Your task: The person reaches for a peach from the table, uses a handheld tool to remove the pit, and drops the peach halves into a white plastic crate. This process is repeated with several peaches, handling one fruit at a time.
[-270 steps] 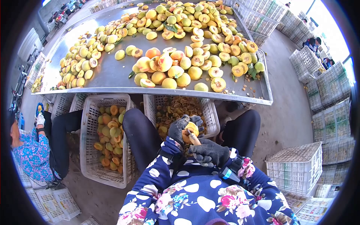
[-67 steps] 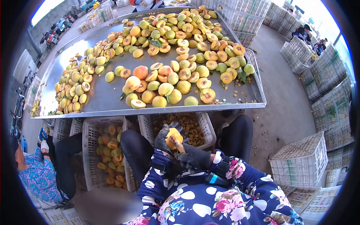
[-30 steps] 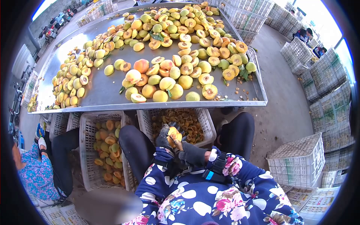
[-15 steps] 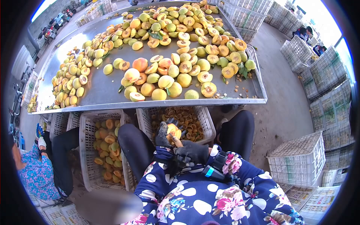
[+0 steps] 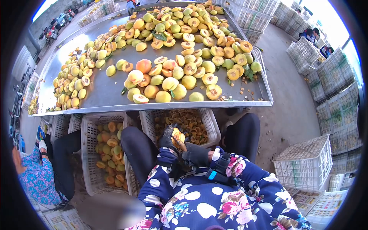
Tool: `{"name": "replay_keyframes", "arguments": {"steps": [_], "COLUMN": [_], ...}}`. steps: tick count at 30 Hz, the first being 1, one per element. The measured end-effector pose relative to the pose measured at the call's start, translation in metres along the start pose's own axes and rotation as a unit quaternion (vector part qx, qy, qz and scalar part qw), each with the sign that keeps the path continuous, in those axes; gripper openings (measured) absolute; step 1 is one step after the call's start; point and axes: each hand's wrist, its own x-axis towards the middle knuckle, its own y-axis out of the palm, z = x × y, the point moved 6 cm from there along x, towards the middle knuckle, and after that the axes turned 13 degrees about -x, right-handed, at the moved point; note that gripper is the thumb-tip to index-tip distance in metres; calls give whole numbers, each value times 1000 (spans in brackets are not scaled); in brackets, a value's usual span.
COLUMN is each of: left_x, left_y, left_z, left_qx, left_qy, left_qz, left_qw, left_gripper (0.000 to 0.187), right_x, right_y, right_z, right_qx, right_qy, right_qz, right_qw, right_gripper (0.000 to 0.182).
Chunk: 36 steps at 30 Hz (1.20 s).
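Observation:
My left hand (image 5: pixel 167 138), in a dark dirty glove, is closed around a peach half (image 5: pixel 178 135) with orange flesh. My right hand (image 5: pixel 196 155), also in a dark glove, is closed beside it, its fingers right at the cut fruit. A brownish tip shows there, and I cannot tell whether it is a finger or a tool handle. Both hands are over my lap. Just beyond them, under the table edge, a white crate (image 5: pixel 213 128) holds many brown-orange pits or scraps (image 5: pixel 197 126).
A metal table (image 5: pixel 103 90) bears many whole and halved peaches (image 5: pixel 188 82). To my left stands a crate (image 5: pixel 87 153) of peach halves (image 5: pixel 111 153). A co-worker (image 5: pixel 42 176) sits farther left. Stacked white crates (image 5: pixel 303 165) line the right side.
My right hand has turned and shifted slightly at the peach half, and my left hand still holds the fruit. Another person's gloved hand has come in at the table's far edge.

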Motion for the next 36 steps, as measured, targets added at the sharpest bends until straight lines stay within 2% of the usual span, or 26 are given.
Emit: {"name": "replay_keyframes", "arguments": {"steps": [1, 2, 4, 5, 9, 11, 14, 17, 18, 19, 20, 22, 24, 25, 26, 27, 28, 29, 30, 31, 33, 36], "left_x": [-8, -19, -1, 3, -11, -13, -13, -15, -16, -17, -18, -12, -9, -13, -7, -1, -1, -12, -8, -2, 2, -3], "left_y": [2, -2, -42, -41, -33, -32, -33, -25, -19, -12, -6, -8, -11, 1, -2, -11, 0, 5, 1, -12, -20, -35], "left_z": [-3, -10, -21, -20, -16, -15, -14, -16, -17, -18, -20, -26, -35, -30, -26, -24, -15, -10, -21, -37, -42, -38], "left_qx": [52, 103, 74, 59, 108, 111, 78, 100, 149, 198, 244, 275, 306, 252, 217, 179, 139, 129, 351, 555, 668, 459], "left_qy": [73, 144, 73, 36, 105, 113, 109, 147, 180, 214, 246, 243, 241, 228, 171, 112, 53, 128, 133, 131, 128, 134], "left_qz": [-139, -274, -168, -114, -271, -292, -275, -250, -240, -232, -222, -171, -122, -155, -98, -38, 21, -147, -115, -77, -60, -138], "left_qw": [986, 945, 980, 991, 951, 943, 952, 952, 942, 928, 911, 914, 913, 928, 956, 977, 989, 972, 920, 818, 731, 867], "left_gripper": [41, 41, 40, 40, 36, 32, 26, 22, 24, 25, 27, 32, 38, 40, 39, 38, 37, 33, 29, 26, 23, 22], "right_x": [-3, -6, -10, -10, -3, -5, 5, -2, 1, -1, -12, -8, -10, -15, -22, -12, -11, -16, -14, -11, 0, 14], "right_y": [-2, -4, -6, -6, -4, -6, -4, 2, -4, -8, -6, -3, -3, -8, -13, -15, -10, 1, 1, 1, 2, 6], "right_z": [6, 10, 16, 16, 10, 16, 4, 2, 16, 27, 40, 37, 45, 51, 58, 48, 37, 23, 20, 13, -1, -14], "right_qx": [7, 14, 18, 20, -36, -52, -113, 114, 5, -107, -215, -88, -64, -105, -146, -20, 108, 232, 195, 158, 102, 26], "right_qy": [28, 57, 74, 83, 86, 77, 36, 123, -44, -208, -363, -308, -326, -372, -415, -258, -88, 87, 81, 74, 49, -12], "right_qz": [1, 1, -2, -4, -21, -31, -84, 91, 57, 21, -16, 10, -7, -40, -73, -10, 55, 116, 108, 100, 72, 27], "right_qw": [1000, 998, 997, 996, 995, 995, 989, 982, 997, 972, 907, 947, 943, 921, 895, 966, 989, 962, 971, 980, 991, 999], "right_gripper": [19, 20, 22, 23, 24, 23, 18, 17, 16, 15, 15, 13, 11, 10, 9, 9, 10, 11, 12, 13, 16, 19]}}
